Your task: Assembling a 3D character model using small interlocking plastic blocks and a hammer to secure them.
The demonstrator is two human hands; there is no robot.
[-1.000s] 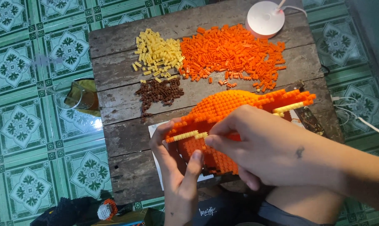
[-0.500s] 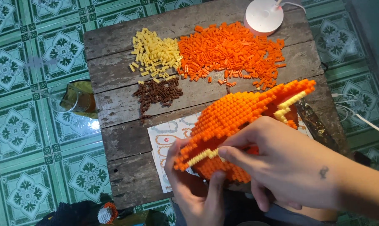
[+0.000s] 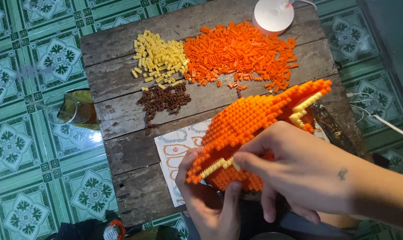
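Orange brick model (image 3: 250, 129) clamped in left hand (image 3: 210, 200); right hand (image 3: 299, 173) fingertips pinch its yellow strip (image 3: 219, 165).

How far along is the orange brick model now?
Done: most of the orange model body stands built. In hand: left hand cradles it from below while the right hand pinches at its yellow stripe. Left: orange, yellow and brown piles lie unused.

A: How is the light?
B: Even and soft, like daylight. The desk (image 3: 121, 84) is well lit, with only faint shadows.
A: Any glare?
B: Yes, a pale sheen on the floor tiles (image 3: 83, 138) left of the desk.
A: Sharpness?
B: The brick piles are crisp. The right hand (image 3: 299, 173), close to the lens, looks slightly soft.
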